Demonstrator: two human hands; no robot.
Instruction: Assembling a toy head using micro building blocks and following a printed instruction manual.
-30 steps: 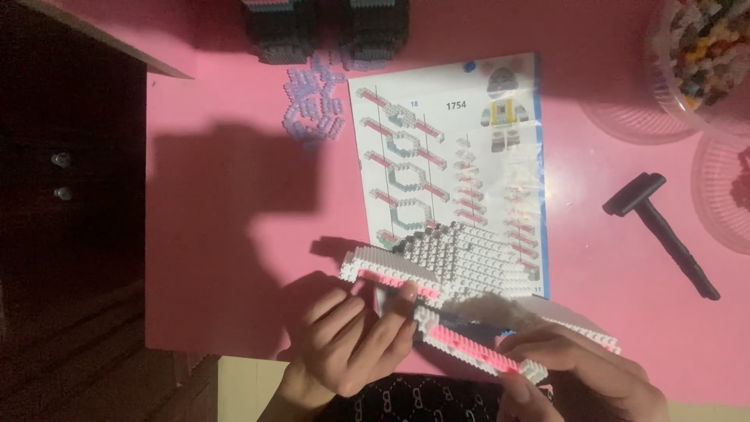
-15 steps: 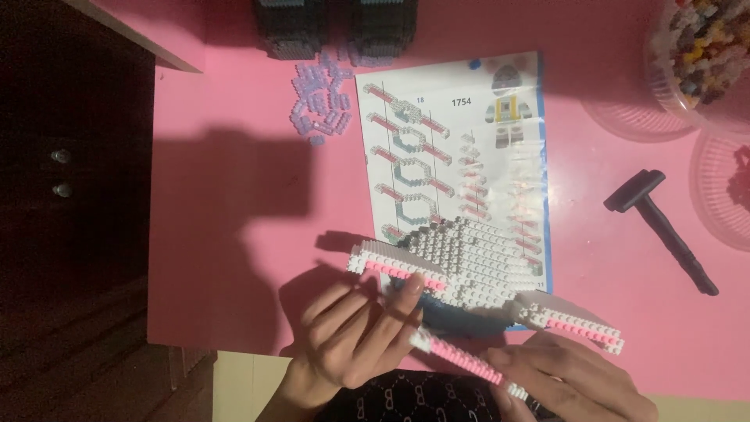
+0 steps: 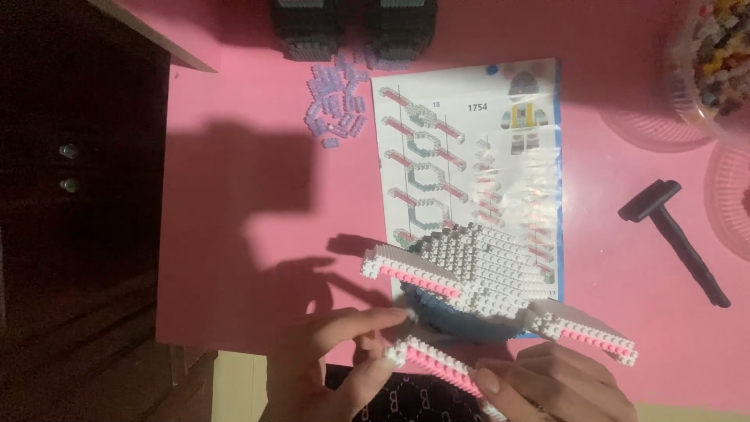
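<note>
Left to right: our left hand (image 3: 328, 367) pinches one end of a white-pink brick strip (image 3: 437, 367), now detached from the white brick model (image 3: 484, 273) on the desk (image 3: 250, 234); right hand (image 3: 555, 387) clamps its other end beside instruction sheet (image 3: 469, 156).

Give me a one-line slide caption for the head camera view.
Two hands, left and right, hold a white-and-pink brick strip beside a grey-white brick model on a pink table.

I saw a pink table (image 3: 258, 234) carrying an instruction sheet (image 3: 469, 172), a heap of pale lilac bricks (image 3: 336, 105) beside it, and a black hammer-shaped tool (image 3: 676, 238) well apart. A white-and-pink brick model (image 3: 484, 273) sat on the sheet's lower edge; clear bowls (image 3: 715, 62) stood at the table's right edge.
</note>
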